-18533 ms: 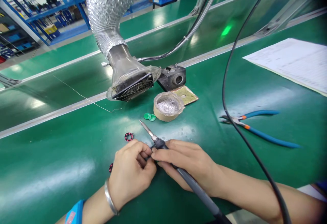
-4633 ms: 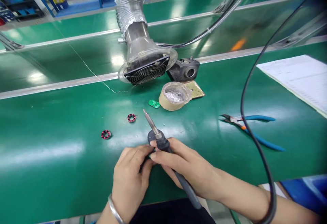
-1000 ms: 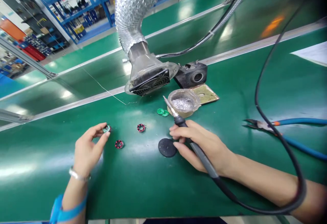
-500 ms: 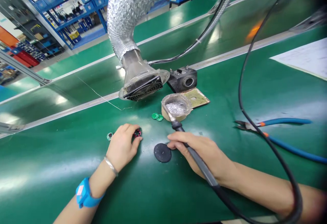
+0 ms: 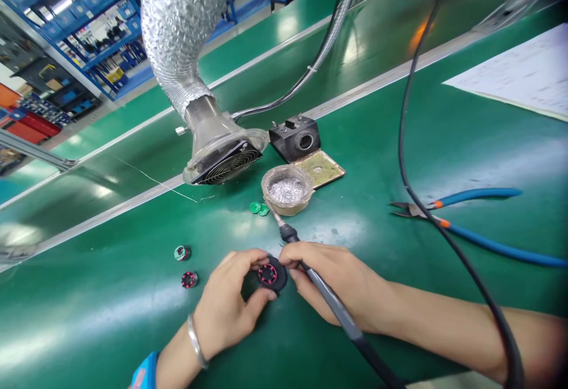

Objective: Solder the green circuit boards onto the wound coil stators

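My left hand [image 5: 224,303] grips a small round black-and-red part [image 5: 267,274] between thumb and fingers. That part sits over a flat black disc [image 5: 280,276], whose right edge lies by my right fingertips. Closed around the handle of a soldering iron [image 5: 331,300], my right hand [image 5: 341,282] rests just right of the disc. The iron's tip points up and left, beside a round pot [image 5: 288,206] of silvery wire or shavings. To the left of my left hand stand a similar black-and-red part [image 5: 189,279] and one with a green top [image 5: 181,253].
Two small green discs [image 5: 255,207] lie left of the pot. Behind it are an iron stand [image 5: 295,138] and a sponge tray [image 5: 331,167]. A fume extractor [image 5: 222,146] hangs above. Blue-handled cutters [image 5: 470,196], a paper sheet [image 5: 519,75] and the iron's cable [image 5: 402,134] are at right.
My left hand has moved right and brought the small black-and-red part onto the black disc. The iron's tip has come out of the pot to its near side. The view has shifted.
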`<state>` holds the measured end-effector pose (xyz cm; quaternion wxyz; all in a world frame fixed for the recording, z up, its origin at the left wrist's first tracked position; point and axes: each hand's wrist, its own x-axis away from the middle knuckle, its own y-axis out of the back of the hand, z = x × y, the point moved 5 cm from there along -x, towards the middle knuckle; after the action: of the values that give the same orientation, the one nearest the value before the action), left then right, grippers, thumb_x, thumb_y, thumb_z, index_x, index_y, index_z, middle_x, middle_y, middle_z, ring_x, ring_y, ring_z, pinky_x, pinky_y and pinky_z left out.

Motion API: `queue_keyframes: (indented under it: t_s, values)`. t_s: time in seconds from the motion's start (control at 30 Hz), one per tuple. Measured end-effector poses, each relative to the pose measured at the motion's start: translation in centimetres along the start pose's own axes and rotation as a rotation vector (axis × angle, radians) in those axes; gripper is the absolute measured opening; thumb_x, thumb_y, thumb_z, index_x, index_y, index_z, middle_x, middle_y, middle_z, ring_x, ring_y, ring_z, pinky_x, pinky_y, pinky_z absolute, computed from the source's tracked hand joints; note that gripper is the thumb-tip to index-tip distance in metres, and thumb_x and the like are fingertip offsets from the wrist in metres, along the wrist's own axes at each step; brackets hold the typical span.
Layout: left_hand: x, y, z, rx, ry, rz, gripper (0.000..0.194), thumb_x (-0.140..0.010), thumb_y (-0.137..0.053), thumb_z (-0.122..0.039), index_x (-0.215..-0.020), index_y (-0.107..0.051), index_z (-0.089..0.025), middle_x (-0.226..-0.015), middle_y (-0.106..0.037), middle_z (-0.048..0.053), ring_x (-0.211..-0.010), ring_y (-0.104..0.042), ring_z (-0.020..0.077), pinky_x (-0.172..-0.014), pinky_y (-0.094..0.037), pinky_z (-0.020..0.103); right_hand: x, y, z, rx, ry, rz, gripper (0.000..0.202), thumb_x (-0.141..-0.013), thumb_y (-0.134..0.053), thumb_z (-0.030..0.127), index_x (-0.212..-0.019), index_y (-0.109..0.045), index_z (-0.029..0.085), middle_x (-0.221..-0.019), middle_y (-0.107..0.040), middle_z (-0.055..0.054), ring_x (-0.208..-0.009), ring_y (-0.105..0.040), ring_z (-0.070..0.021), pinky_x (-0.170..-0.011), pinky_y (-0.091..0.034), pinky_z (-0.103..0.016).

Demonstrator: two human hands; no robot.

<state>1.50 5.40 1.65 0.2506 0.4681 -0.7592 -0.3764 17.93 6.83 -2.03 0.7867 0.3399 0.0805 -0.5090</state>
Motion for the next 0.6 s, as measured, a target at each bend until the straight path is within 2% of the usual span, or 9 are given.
queue_keyframes:
  t_s: [0.07,0.13,0.23,0.33,0.4,0.47,0.53,0.6]
  values:
    - [-1.0,1.1,0.3,0.008,0.041,0.111,0.051,-0.078,-0.065,-0.014,-0.126,-0.048,-0.021,-0.115,-0.064,0.006,-0.099,-0.061,0.0186,-0.089,-0.051,0.033,-0.2,0.6,0.2,0.005,0.016,-0.065,0.02,-0.086,-0.042,0.007,-0.101,-0.049,0.02,-0.083,-0.064,-0.002,-0.069,-0.062,-0.0128,-0.064,-0.05,-0.023]
    - [-2.9,2.0,0.7,0.001,0.059,0.173,0.05,-0.076,-0.062,-0.008,-0.123,-0.052,-0.021,-0.114,-0.063,0.005,-0.097,-0.062,0.0175,-0.088,-0.052,0.032,-0.4,1.3,0.4,0.027,0.049,-0.148,0.019,-0.086,-0.045,0.008,-0.101,-0.05,0.019,-0.084,-0.064,-0.002,-0.07,-0.062,-0.012,-0.066,-0.051,-0.022]
    - [-6.7,2.6,1.8,-0.133,0.099,0.09,0.043,-0.076,-0.06,-0.009,-0.118,-0.059,-0.017,-0.106,-0.064,0.007,-0.085,-0.062,0.0178,-0.08,-0.053,0.033,-0.6,2.1,0.6,0.063,0.097,-0.227,0.021,-0.084,-0.049,0.008,-0.103,-0.051,0.018,-0.086,-0.066,-0.003,-0.074,-0.064,-0.0127,-0.071,-0.052,-0.023]
    - [-9.1,2.0,2.9,-0.265,0.141,-0.021,0.026,-0.082,-0.059,-0.017,-0.106,-0.068,-0.014,-0.1,-0.064,0.011,-0.088,-0.061,0.0237,-0.084,-0.05,0.039,-0.6,2.2,0.6,0.089,0.119,-0.231,0.022,-0.084,-0.05,0.007,-0.103,-0.052,0.018,-0.086,-0.067,-0.004,-0.075,-0.065,-0.0147,-0.07,-0.053,-0.026]
    - [-9.0,1.7,3.1,-0.257,0.157,-0.063,0.022,-0.085,-0.054,-0.018,-0.098,-0.072,-0.014,-0.098,-0.066,0.012,-0.094,-0.061,0.0265,-0.087,-0.047,0.041,-0.5,2.2,0.5,0.102,0.133,-0.232,0.022,-0.084,-0.05,0.007,-0.103,-0.052,0.018,-0.086,-0.067,-0.004,-0.074,-0.065,-0.0158,-0.069,-0.054,-0.027]
    - [-7.7,1.9,2.8,-0.219,0.18,-0.094,0.024,-0.089,-0.051,-0.022,-0.097,-0.073,-0.016,-0.092,-0.068,0.01,-0.087,-0.062,0.0238,-0.082,-0.049,0.038,-0.5,2.2,0.5,0.108,0.146,-0.248,0.023,-0.083,-0.051,0.006,-0.103,-0.052,0.017,-0.088,-0.068,-0.005,-0.075,-0.065,-0.0168,-0.07,-0.055,-0.028]
    - [-5.7,1.9,2.6,-0.022,0.266,-0.063,0.027,-0.089,-0.052,-0.032,-0.1,-0.072,-0.016,-0.081,-0.068,0.006,-0.071,-0.061,0.0182,-0.068,-0.05,0.031,-0.9,2.2,0.7,0.107,0.164,-0.275,0.025,-0.083,-0.053,0.006,-0.105,-0.051,0.017,-0.093,-0.069,-0.007,-0.081,-0.066,-0.018,-0.073,-0.055,-0.03]
    - [-3.8,1.4,2.2,0.275,0.391,0.009,0.033,-0.086,-0.055,-0.042,-0.094,-0.072,-0.015,-0.066,-0.062,0.002,-0.056,-0.053,0.013,-0.054,-0.045,0.024,-1.5,2.0,1.1,0.092,0.195,-0.272,0.027,-0.083,-0.055,0.007,-0.107,-0.051,0.017,-0.103,-0.068,-0.009,-0.09,-0.064,-0.0192,-0.079,-0.055,-0.032]
